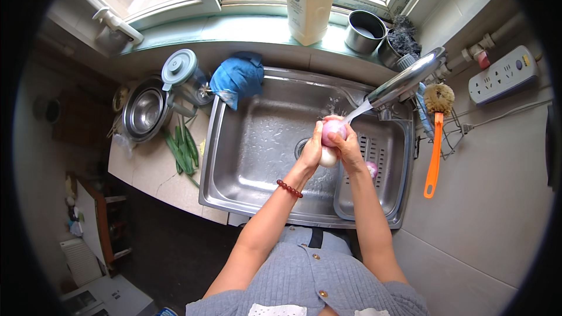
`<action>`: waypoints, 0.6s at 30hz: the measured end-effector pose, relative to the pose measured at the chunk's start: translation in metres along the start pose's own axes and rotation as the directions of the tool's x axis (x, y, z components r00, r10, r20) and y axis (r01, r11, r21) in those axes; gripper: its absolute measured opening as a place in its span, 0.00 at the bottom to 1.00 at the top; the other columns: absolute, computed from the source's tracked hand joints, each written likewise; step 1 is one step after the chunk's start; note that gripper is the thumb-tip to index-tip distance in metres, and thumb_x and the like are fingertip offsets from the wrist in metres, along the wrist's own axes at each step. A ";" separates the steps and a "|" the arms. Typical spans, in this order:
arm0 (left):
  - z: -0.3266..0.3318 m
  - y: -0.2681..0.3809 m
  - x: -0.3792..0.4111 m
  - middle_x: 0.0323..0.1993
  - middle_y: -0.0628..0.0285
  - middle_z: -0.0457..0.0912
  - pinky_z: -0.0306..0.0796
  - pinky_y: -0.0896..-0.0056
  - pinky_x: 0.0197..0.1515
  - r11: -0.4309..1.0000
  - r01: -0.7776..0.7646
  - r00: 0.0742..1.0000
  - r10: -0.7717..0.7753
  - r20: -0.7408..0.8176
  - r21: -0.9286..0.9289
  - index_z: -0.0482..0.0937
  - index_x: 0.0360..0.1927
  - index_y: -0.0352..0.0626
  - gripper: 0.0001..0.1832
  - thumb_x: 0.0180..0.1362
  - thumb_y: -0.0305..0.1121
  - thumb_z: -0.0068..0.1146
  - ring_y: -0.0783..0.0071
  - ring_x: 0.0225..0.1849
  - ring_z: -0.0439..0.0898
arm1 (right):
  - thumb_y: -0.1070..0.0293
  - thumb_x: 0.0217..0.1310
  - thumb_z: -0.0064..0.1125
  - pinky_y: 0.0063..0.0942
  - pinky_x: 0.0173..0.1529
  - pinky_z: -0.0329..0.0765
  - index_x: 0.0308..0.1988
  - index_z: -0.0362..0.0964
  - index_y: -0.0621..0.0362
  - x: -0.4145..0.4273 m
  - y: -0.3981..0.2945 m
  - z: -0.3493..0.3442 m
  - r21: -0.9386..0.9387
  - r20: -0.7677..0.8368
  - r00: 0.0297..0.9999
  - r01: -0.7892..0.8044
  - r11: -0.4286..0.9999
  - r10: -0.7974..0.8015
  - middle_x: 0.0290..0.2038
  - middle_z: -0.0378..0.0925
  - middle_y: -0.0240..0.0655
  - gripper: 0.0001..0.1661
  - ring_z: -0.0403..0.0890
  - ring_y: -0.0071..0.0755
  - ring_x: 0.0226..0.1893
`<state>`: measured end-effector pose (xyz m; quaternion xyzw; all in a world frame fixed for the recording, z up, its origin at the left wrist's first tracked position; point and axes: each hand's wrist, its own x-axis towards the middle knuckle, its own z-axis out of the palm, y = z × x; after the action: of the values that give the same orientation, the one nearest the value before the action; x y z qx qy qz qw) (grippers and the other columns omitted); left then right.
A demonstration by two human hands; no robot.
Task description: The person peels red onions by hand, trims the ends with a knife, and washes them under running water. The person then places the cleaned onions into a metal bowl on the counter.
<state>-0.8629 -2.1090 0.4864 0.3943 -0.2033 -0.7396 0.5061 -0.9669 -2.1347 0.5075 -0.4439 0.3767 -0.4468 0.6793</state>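
Note:
Under the running tap, my left hand [312,147] and my right hand [350,145] are closed together around a pink-purple onion [333,132]. A smooth white bulb [328,158] shows below it between my palms; whether it is a separate onion cannot be told. Water from the chrome faucet [406,74] strikes the purple onion and splashes behind it. My hands are above the stainless steel sink [259,149], close to its drain. Beside my right wrist, a small purple and white onion piece [372,169] lies in the slotted metal drain tray [349,204].
Green peppers [182,149], steel bowls [145,112] and a lidded plastic jug [186,74] stand left of the sink. A blue cloth [239,77] drapes over its back-left corner. An orange-handled brush [434,153] and a power strip [502,74] are at right. A large bottle [309,8] occupies the sill.

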 end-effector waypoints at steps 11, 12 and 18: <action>0.010 -0.031 0.012 0.44 0.55 0.74 0.65 0.71 0.52 0.903 -0.247 0.940 0.311 -0.138 0.351 0.70 0.48 0.34 0.34 0.62 0.58 0.26 0.69 0.45 0.74 | 0.60 0.64 0.40 0.23 0.40 0.72 0.35 0.72 0.63 0.010 0.016 -0.008 0.009 -0.223 0.975 -0.007 1.000 0.009 0.36 0.76 0.37 0.19 0.76 0.25 0.33; 0.021 -0.024 0.002 0.44 0.56 0.74 0.68 0.70 0.49 0.890 -0.164 0.938 0.274 -0.213 0.425 0.69 0.47 0.36 0.31 0.63 0.56 0.29 0.69 0.44 0.75 | 0.60 0.64 0.40 0.24 0.45 0.71 0.39 0.71 0.64 0.009 0.010 -0.011 -0.017 -0.183 0.982 -0.054 0.998 0.050 0.40 0.76 0.39 0.19 0.76 0.27 0.38; 0.013 -0.004 0.003 0.40 0.54 0.76 0.71 0.71 0.44 0.982 -0.075 0.982 0.103 -0.160 0.172 0.71 0.48 0.37 0.33 0.63 0.57 0.23 0.68 0.43 0.76 | 0.66 0.55 0.55 0.24 0.53 0.67 0.55 0.61 0.59 -0.004 -0.005 -0.008 -0.049 0.045 0.999 0.000 0.999 0.002 0.49 0.69 0.34 0.27 0.70 0.26 0.48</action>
<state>-0.8763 -2.1117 0.4905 0.4866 -0.2379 -0.6607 0.5196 -0.9765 -2.1341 0.5101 -0.4700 0.3725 -0.4271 0.6767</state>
